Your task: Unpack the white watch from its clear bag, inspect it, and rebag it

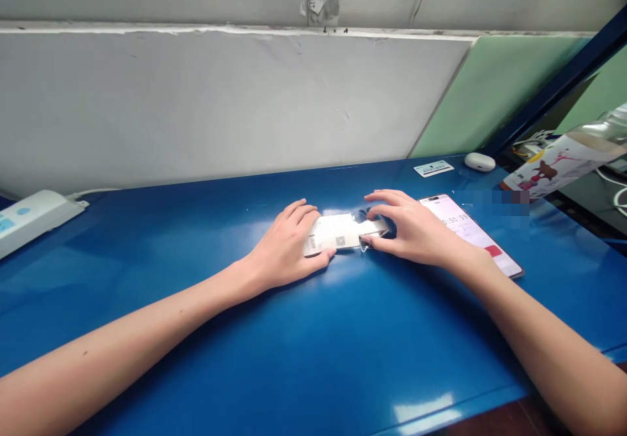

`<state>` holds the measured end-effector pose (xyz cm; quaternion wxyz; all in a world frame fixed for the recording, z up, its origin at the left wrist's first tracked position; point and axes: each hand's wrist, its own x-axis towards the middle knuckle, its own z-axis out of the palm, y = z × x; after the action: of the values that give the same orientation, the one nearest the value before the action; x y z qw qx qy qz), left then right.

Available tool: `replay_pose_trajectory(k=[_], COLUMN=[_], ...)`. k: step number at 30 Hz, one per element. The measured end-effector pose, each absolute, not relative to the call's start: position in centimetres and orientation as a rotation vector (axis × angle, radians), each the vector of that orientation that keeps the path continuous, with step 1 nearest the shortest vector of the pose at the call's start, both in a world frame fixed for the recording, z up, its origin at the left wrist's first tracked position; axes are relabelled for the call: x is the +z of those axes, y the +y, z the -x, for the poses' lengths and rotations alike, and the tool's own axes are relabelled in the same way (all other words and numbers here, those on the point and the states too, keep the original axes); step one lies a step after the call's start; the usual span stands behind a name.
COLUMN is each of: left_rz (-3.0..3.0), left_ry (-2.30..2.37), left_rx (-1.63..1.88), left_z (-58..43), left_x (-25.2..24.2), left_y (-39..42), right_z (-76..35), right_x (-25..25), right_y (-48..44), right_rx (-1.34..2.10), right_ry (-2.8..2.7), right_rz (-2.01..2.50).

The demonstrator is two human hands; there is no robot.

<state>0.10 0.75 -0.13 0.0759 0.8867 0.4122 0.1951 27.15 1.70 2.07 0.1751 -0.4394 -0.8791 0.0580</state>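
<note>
A small white labelled packet (337, 232) in clear plastic lies on the blue table (313, 344), with a printed square code on its face. Around its left end my left hand (294, 243) is closed, the thumb along the near edge and the fingers at the far side. At the packet's right end, a pale strip (373, 228) with crinkled clear film sticks out. My right hand (409, 227) curves round this strip, thumb and fingertips gripping at it.
A phone (470, 233) with a lit timer lies right of my right hand. Behind it are a card (434, 168) and a white case (480, 161). A bottle (563, 162) leans at the right. A white power strip (39, 217) sits at the far left, and a wall (220, 103) stands behind.
</note>
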Motion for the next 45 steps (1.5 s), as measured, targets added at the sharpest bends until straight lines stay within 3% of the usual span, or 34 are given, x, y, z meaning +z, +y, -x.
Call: replay_pose_trajectory(k=[13,25,35,45], left_rz=[-2.620,-2.633,-2.616,-2.622], left_ry=[1.225,1.243,1.280,1.132], left_rx=[0.610,0.644,0.623,1.250], left_z=[-0.1,0.0,0.0,-0.2], left_x=[-0.3,-0.5,-0.3,0.5], left_y=[0.8,0.8,0.6,0.4], right_z=[-27.1,-28.2,-26.8,-25.9], right_x=[0.6,2.4,1.7,0.7], right_y=[2.0,3.0,2.4,1.7], right_rx=[0.361,-0.059,-0.093,0.208], right_ry=[-2.522,-1.937,-1.871,-2.138], right_rz=[1.096,1.255,1.191,0.908])
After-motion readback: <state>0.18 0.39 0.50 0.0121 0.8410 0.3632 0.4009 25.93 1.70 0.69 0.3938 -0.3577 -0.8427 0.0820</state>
